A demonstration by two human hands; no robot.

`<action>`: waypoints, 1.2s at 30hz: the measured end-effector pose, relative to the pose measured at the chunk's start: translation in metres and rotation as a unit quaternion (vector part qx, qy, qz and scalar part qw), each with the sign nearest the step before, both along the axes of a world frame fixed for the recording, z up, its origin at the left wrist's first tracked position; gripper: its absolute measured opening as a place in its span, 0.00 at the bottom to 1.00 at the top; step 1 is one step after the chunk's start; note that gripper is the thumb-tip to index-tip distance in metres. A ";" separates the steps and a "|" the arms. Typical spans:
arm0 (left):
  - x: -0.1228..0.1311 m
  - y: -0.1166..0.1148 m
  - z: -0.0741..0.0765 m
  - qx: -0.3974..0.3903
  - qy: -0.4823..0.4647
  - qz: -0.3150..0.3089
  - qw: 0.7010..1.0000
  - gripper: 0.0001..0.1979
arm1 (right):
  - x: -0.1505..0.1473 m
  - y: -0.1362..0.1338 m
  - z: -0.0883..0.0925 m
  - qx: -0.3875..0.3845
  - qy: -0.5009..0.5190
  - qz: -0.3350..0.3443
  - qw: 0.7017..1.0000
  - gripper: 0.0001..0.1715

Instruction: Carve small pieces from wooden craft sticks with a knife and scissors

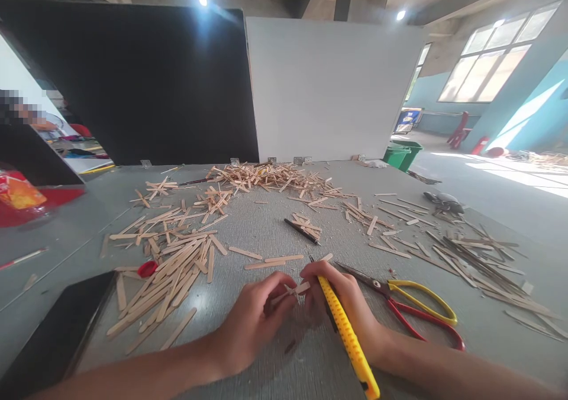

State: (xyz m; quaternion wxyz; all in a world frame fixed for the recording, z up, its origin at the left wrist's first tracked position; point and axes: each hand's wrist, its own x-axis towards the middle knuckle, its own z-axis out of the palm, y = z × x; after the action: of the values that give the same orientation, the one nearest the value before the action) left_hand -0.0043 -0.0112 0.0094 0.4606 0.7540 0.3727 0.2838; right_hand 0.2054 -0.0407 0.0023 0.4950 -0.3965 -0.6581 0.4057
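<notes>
Your left thumb and forefinger are pinched on a small wooden piece (302,287), a pale bit with what looks like a second sliver crossing it, between your two hands just above the table (266,222). Your left hand (260,308) bears on one end; your right hand (339,287) is wrapped around the yellow knife (345,326), its fingertips close to the other end, though whether they touch the wood you cannot tell from this view.

The piece should feel almost weightless, dry and stiff, with little slip, but thin enough to snap or split along the grain. Take it by its flat faces near the crossing, lightly, with fingertips behind the edge. The knife is likely light too; its dotted casing should give a sure grip.

Just beyond your right hand lie the scissors (397,293); ahead is a black pen (302,232), and to the left a heap of sticks (177,276).
</notes>
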 end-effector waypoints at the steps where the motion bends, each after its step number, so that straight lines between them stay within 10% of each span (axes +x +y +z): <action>1: -0.001 0.000 0.001 0.001 0.000 -0.002 1.000 0.10 | 0.000 0.000 0.000 0.000 0.000 0.002 1.000 0.08; 36: 0.000 -0.002 0.002 -0.015 -0.001 -0.013 1.000 0.08 | 0.001 -0.002 0.005 -0.050 0.016 0.023 0.998 0.10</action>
State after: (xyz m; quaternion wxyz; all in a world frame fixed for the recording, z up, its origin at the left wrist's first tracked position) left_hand -0.0044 -0.0129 0.0116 0.4756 0.7514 0.3666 0.2735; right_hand 0.2059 -0.0430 0.0069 0.4757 -0.3985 -0.6383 0.4555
